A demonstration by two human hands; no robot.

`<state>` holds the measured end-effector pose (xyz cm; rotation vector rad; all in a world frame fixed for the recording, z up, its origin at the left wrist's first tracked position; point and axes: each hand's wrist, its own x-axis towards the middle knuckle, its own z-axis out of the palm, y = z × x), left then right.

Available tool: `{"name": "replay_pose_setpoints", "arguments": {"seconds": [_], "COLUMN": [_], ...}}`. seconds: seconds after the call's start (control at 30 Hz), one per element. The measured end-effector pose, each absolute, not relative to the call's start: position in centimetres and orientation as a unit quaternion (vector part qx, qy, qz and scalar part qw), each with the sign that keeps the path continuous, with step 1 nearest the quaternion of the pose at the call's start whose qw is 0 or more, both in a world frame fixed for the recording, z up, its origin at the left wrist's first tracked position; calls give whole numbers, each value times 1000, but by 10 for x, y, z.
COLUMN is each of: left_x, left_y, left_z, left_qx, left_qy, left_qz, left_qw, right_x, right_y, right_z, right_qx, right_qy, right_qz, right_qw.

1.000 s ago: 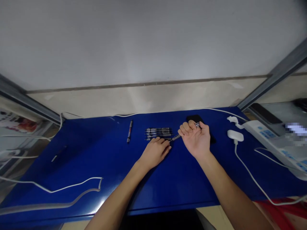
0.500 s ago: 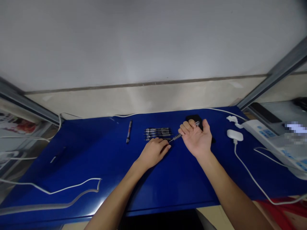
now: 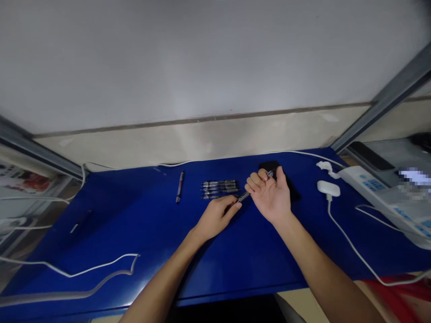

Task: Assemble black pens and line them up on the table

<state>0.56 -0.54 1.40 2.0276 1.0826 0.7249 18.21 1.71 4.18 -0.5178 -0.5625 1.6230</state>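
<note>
My right hand (image 3: 271, 195) is palm up over the blue table (image 3: 134, 224), its fingers curled around a grey pen (image 3: 244, 195) whose tip points down to the left. The fingertips of my left hand (image 3: 217, 215) pinch that pen at its tip end. Just beyond my left hand lies a row of several dark pens (image 3: 220, 188), side by side. One single pen (image 3: 179, 186) lies apart, further left. A black flat object (image 3: 269, 167) shows behind my right hand, partly hidden by it.
A white adapter (image 3: 328, 188) with its cable lies to the right, beside a white device with blue buttons (image 3: 384, 193). White cables loop across the table's left front (image 3: 101, 269) and along its back edge. A pale wall stands behind.
My right thumb has lifted off the pen and the hand has opened somewhat. Both hands have drifted slightly left and toward me; my left fingers now pinch the pen tip.
</note>
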Motion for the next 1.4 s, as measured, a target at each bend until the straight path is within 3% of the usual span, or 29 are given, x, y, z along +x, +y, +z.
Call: {"name": "replay_pose_setpoints", "arguments": {"seconds": [0.17, 0.37, 0.63, 0.73, 0.9, 1.0, 1.07, 1.17, 1.27, 1.4], "left_x": [5, -9, -26, -23, -15, -24, -37, -57, -73, -91], "left_y": [-5, 1, 22, 25, 20, 22, 26, 33, 39, 41], "left_z": [14, 22, 19, 11, 4, 8, 10, 10, 7, 7], "left_qx": [759, 706, 363, 312, 399, 481, 549, 609, 612, 558], "left_qy": [426, 483, 471, 472, 484, 538, 615, 701, 743, 796], "left_qz": [306, 409, 625, 629, 569, 538, 477, 364, 270, 230], "left_qw": [385, 319, 505, 533, 532, 435, 304, 78, -30, -35], "right_x": [182, 181, 165, 158, 150, 158, 168, 186, 199, 204], "right_y": [23, 28, 17, 9, 3, 10, 16, 25, 30, 34], "right_z": [37, 26, 10, 8, 7, 6, 5, 0, -9, -24], "right_qx": [-263, -356, -451, -436, -445, -494, -560, -654, -700, -710], "right_qy": [-262, -319, -503, -590, -693, -732, -724, -679, -660, -665], "right_qz": [683, 596, 542, 532, 460, 310, 156, -15, -71, -73], "right_qw": [629, 645, 500, 424, 331, 353, 371, 333, 262, 220]}}
